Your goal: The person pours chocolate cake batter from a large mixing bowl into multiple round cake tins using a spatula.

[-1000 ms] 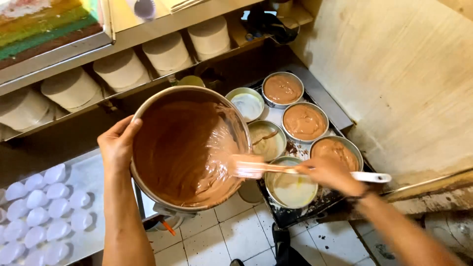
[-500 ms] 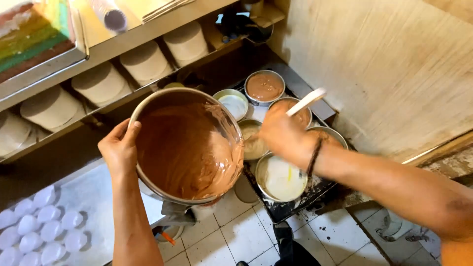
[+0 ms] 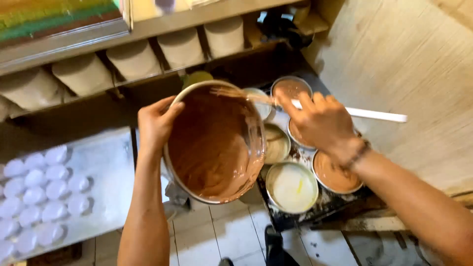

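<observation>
At far left a tray (image 3: 106,162) carries white paper cups (image 3: 47,189), about fourteen showing, with bare metal on its right half. On the shelf (image 3: 148,29) above sit four or five pale cylinders (image 3: 133,59), on their sides. The left hand (image 3: 156,122) is closed over the rim of one large metal mixing bowl (image 3: 217,143), thumb inside, tipping it rightward; brown batter (image 3: 212,152) coats its inside. The right hand (image 3: 320,120) is wrapped round the white handle of one spatula (image 3: 374,115), blade inside the bowl's upper rim. Half a second ago that hand was lower, over the pans, the handle raised. On the dark tray (image 3: 295,221) right of the bowl lie six round cake pans (image 3: 291,187): three show brown batter, three pale. The bowl's lip overhangs the pans; the wooden wall (image 3: 409,64) stands close on the right, tiled floor (image 3: 231,231) open below.
</observation>
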